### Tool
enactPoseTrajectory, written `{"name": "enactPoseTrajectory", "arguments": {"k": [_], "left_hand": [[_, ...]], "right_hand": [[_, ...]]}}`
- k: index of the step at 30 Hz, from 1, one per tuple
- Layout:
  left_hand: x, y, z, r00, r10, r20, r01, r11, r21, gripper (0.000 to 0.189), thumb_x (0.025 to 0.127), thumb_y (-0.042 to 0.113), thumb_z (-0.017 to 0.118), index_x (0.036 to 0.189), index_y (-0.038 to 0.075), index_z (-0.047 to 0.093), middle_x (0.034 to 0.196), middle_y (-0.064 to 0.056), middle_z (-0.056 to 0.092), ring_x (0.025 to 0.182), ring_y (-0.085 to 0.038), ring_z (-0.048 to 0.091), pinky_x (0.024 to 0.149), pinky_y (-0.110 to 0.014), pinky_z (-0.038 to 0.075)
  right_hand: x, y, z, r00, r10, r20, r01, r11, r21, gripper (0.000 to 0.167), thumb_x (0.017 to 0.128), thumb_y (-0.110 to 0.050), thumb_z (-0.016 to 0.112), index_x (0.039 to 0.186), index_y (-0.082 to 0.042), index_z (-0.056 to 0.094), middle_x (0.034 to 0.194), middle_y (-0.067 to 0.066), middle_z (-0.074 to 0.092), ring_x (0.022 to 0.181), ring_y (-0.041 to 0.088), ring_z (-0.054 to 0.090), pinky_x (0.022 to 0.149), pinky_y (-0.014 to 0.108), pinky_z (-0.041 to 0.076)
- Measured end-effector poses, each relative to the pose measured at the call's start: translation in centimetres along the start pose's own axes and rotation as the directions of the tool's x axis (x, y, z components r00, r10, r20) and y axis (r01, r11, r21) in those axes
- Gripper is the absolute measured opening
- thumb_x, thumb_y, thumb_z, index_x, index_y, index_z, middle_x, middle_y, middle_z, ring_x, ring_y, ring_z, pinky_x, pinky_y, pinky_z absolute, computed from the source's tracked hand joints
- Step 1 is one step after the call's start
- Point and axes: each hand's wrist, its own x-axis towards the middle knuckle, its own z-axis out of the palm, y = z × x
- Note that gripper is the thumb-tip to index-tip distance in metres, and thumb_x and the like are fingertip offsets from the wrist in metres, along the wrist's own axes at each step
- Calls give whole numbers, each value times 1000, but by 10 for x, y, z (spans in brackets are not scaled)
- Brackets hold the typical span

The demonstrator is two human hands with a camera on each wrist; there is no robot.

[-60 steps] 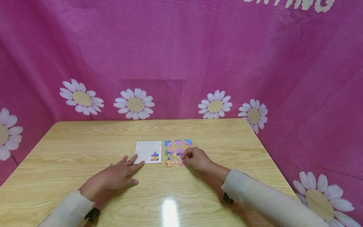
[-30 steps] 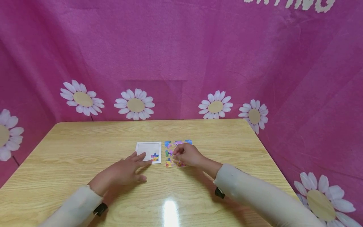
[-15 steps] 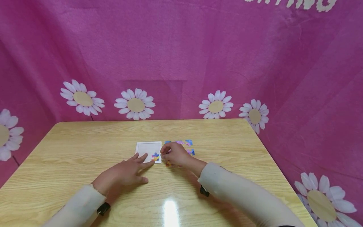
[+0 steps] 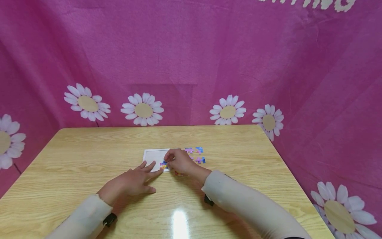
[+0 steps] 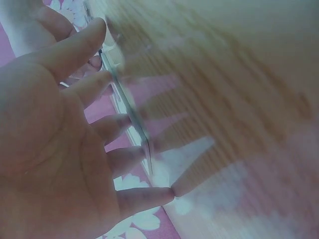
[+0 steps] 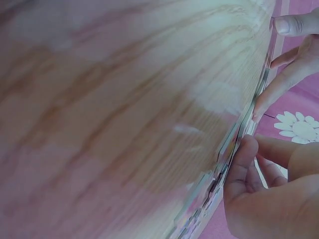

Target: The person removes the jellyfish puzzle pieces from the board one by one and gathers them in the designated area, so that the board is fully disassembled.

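Note:
My left hand [image 4: 134,181] lies flat with spread fingers, its fingertips resting on the near left part of a white puzzle tray [image 4: 145,155]. Inside that tray, in the lower right corner, sits a blue, pink and yellow jigsaw piece [image 4: 163,165], partly covered. Over the tray's right edge, my right hand [image 4: 181,162] pinches thumb and fingers together on a jigsaw piece that the fingers mostly hide. In the right wrist view the right hand [image 6: 274,184] has its curled fingertips at the tray's edge. The left wrist view shows the left palm [image 5: 60,139] with extended fingers.
Loose puzzle pieces [image 4: 199,160] lie in rows right of the tray, some hidden under the right hand. The wooden table [image 4: 238,149] carries a bright glare patch near the front. A pink curtain with daisies [image 4: 191,49] hangs behind.
My right hand has moved left from the loose pieces to the tray's right edge, fingers pinched. The left hand has slid slightly right along the tray.

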Motion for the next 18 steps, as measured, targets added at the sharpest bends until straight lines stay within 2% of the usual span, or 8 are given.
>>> {"name": "enactPoseTrajectory", "arguments": {"k": [4, 12, 18], "left_hand": [[0, 0, 0, 1000, 1, 0, -1, 1000, 5, 71, 97, 44, 70, 159, 25, 42, 170, -16, 22, 154, -50, 15, 106, -83, 23], [0, 0, -1, 1000, 5, 3, -5, 1000, 2, 71, 97, 43, 70, 160, 25, 42, 170, -17, 22, 154, -51, 15, 106, -83, 23], [1, -1, 0, 1000, 8, 2, -8, 1000, 12, 70, 98, 43, 70, 159, 25, 42, 170, -17, 22, 154, -51, 16, 106, -83, 24]], "right_hand": [[1, -1, 0, 1000, 14, -3, -14, 1000, 3, 16, 88, 9, 68, 100, 0, 71, 95, 9, 74, 75, 9, 61, 67, 21, 50], [4, -3, 0, 997, 73, -20, -74, 997, -20, 21, 92, 4, 67, 111, -2, 75, 94, 6, 75, 85, 11, 63, 86, 31, 54], [5, -5, 1, 995, 102, -10, -102, 994, -32, 19, 94, 1, 69, 110, -5, 78, 92, 3, 73, 84, 10, 60, 86, 31, 52]]}}
